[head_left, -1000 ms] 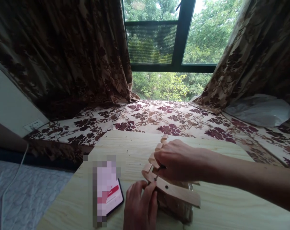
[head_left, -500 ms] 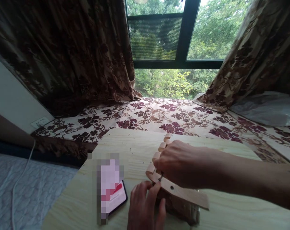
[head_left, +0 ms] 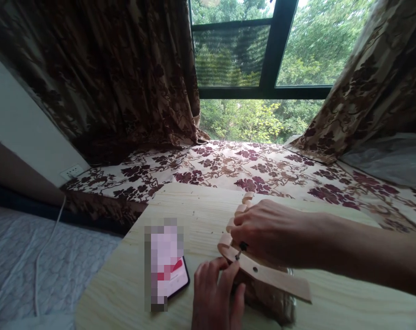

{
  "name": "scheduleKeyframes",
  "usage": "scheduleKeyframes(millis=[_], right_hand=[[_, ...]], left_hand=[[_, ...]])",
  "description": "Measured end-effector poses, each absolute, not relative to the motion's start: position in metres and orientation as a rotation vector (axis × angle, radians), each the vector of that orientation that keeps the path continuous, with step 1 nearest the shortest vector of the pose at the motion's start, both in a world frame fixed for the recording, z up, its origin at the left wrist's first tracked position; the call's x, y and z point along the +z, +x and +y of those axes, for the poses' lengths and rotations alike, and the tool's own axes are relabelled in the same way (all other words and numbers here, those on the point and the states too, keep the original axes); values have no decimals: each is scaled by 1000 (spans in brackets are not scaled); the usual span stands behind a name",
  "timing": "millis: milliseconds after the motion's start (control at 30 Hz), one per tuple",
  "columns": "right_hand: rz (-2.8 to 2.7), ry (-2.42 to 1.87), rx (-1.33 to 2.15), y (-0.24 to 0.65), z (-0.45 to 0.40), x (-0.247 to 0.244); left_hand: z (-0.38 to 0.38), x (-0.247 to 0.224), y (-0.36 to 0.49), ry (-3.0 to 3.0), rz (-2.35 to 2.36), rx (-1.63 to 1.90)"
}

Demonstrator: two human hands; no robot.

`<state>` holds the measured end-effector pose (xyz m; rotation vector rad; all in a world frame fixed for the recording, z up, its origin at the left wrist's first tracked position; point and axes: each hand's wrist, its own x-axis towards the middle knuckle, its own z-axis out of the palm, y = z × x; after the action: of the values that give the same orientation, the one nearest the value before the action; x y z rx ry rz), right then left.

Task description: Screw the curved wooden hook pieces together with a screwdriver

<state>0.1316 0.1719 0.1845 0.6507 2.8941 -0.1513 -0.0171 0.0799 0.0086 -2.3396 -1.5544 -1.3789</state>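
My right hand (head_left: 259, 229) is closed in a fist around what looks like a screwdriver (head_left: 243, 248); its dark collar and short metal shaft show below the fingers, the handle is hidden. The tip meets a screw (head_left: 237, 257) in a light wooden strip (head_left: 280, 278) with a curled end. A second dark hole or screw sits further along the strip. My left hand (head_left: 213, 293) grips the strip's near side, fingertips beside the screw and thumb apart. Under the strip lies a brown bundle (head_left: 275, 300) in clear wrapping. More curled wooden ends (head_left: 240, 209) run in a row beyond.
A phone (head_left: 178, 284), partly blurred out, lies on the pale wooden table (head_left: 125, 275) left of my hands. Small dark specks dot the tabletop. Behind it are a flowered window seat (head_left: 221, 160), curtains (head_left: 142, 68) and a window. A white cable (head_left: 39, 270) hangs at left.
The whole view has shifted, so everything appears slightly further right. My right fist has turned a little, showing more of the screwdriver's dark collar. My left hand keeps its place by the screw.
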Motion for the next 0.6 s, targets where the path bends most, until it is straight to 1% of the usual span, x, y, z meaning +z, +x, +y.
scheduleKeyframes(millis=[100, 267, 367, 500, 600], right_hand=[[2890, 688, -181, 131, 175, 179], [2771, 1059, -234, 137, 180, 176], [2627, 1191, -317, 145, 182, 176], [2658, 1190, -311, 145, 177, 182], [2749, 1005, -267, 135, 171, 190]], left_hand=[[81, 4, -19, -2318, -1539, -1373], [86, -4, -28, -2346, -1420, -1245], [87, -4, -32, -2360, -1379, -1194], [87, -1, -31, -2364, -1383, -1214], [90, -1, -31, -2349, -1357, -1187]])
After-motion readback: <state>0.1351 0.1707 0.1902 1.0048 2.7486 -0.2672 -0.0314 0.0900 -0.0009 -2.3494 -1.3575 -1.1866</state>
